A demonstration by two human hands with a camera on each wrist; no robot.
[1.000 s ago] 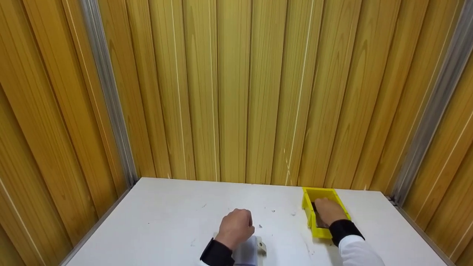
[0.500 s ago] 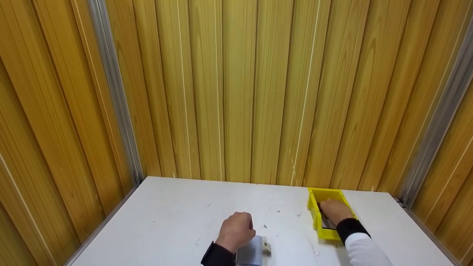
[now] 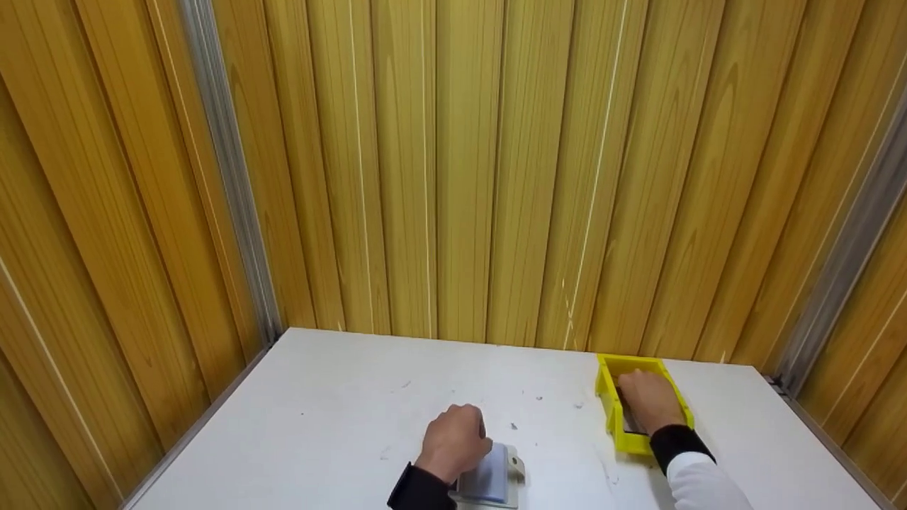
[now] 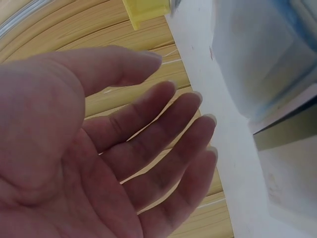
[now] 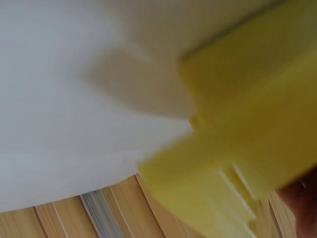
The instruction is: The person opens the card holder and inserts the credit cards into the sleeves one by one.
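Note:
My left hand (image 3: pixel 453 443) hovers by a box with a translucent bluish top and a pale tab (image 3: pixel 490 476), near the front of the table. In the left wrist view the left fingers (image 4: pixel 163 134) are loosely bent with nothing between them; the box's cloudy side (image 4: pixel 252 59) stands beyond the fingertips. Over to the right, my right hand (image 3: pixel 650 400) reaches down into a yellow bin (image 3: pixel 633 444). Its fingertips and whatever they touch are hidden. The bin's wall (image 5: pixel 247 114) fills much of the blurred right wrist view, with a dark bit of hand at the edge.
A white tabletop (image 3: pixel 340 418) with small dark marks lies under everything. Wood-patterned panels (image 3: pixel 460 177) rise behind and at both sides, with metal corner posts (image 3: pixel 237 163). Something flat and dark, only partly visible, lies in the bin beneath the right hand.
The head view has turned a little left, so the scene sits farther right. More of the box shows beside the left hand. The right hand stays in the bin.

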